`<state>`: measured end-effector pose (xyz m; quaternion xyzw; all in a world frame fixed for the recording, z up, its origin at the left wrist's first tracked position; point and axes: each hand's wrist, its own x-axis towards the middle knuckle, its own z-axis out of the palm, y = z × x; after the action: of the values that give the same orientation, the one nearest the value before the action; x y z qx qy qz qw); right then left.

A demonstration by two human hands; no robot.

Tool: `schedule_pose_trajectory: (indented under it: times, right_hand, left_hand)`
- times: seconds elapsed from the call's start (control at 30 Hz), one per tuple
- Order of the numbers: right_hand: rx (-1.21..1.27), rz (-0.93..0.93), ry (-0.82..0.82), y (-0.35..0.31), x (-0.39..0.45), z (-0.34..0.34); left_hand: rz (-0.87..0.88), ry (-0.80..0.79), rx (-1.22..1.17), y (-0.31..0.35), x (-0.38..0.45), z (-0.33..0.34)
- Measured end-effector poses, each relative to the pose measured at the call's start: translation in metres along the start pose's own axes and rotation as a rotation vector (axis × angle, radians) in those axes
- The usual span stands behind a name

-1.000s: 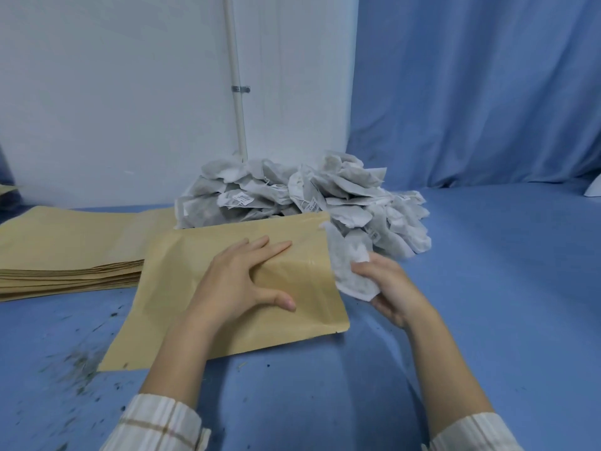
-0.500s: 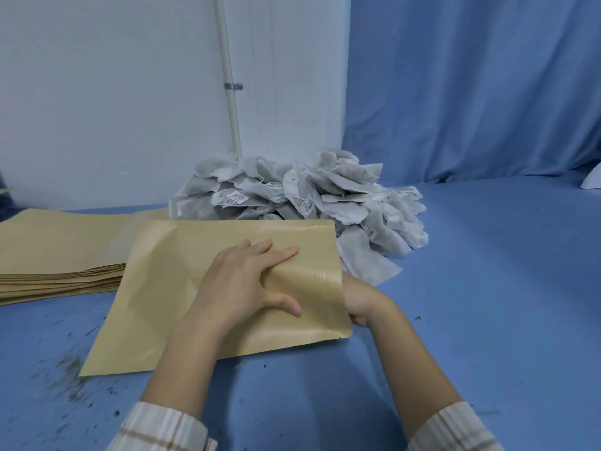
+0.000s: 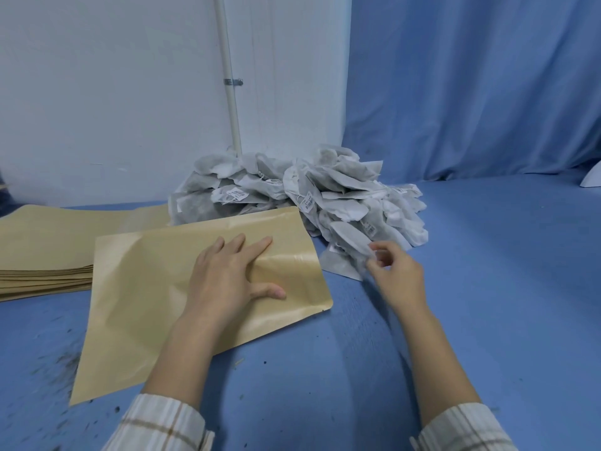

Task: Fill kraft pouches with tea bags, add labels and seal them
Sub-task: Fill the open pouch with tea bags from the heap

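A kraft pouch (image 3: 146,288) lies flat on the blue table, its mouth turned right toward the tea bags. My left hand (image 3: 224,278) presses on the pouch near its mouth with straight, spread fingers. Behind and right of the pouch is a heap of white tea bags (image 3: 325,196) with small tags. My right hand (image 3: 396,275) is at the heap's near edge, thumb and forefinger pinching the tip of one tea bag (image 3: 351,239); the hand is slightly blurred. Another tea bag (image 3: 338,266) lies flat just beside the pouch's mouth.
A stack of flat kraft pouches (image 3: 48,242) sits at the left. A white wall with a thin pipe (image 3: 231,92) and a blue curtain (image 3: 471,92) close the back. Dark tea crumbs (image 3: 61,362) dot the table's near left. A white object (image 3: 592,180) pokes in at the right edge.
My right hand carried a tea bag to the pouch's mouth, went in under the top layer, then came out and moved right to the heap. My left hand stayed on the pouch.
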<state>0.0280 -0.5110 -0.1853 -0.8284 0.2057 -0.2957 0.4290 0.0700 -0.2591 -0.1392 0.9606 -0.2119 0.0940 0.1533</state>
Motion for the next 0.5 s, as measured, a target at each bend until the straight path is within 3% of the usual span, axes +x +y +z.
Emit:
schedule_pose_trajectory:
  times: [0.13,0.2,0.33,0.5]
  right_hand:
    - [0.398,0.050,-0.088,-0.005,0.000,-0.020]
    - [0.474,0.060,-0.137,-0.011,-0.001,-0.021]
    - [0.471,0.042,-0.284,-0.030,-0.011,-0.006]
    - [0.297,0.053,-0.446,-0.057,-0.015,0.011]
  left_hand:
    - [0.009,0.021,-0.025,0.000,-0.001,-0.003]
    - [0.029,0.044,-0.090,0.002,-0.002,-0.005]
    - [0.138,0.025,-0.243,0.017,-0.005,-0.010]
    - [0.248,-0.069,-0.091,0.033,-0.005,-0.006]
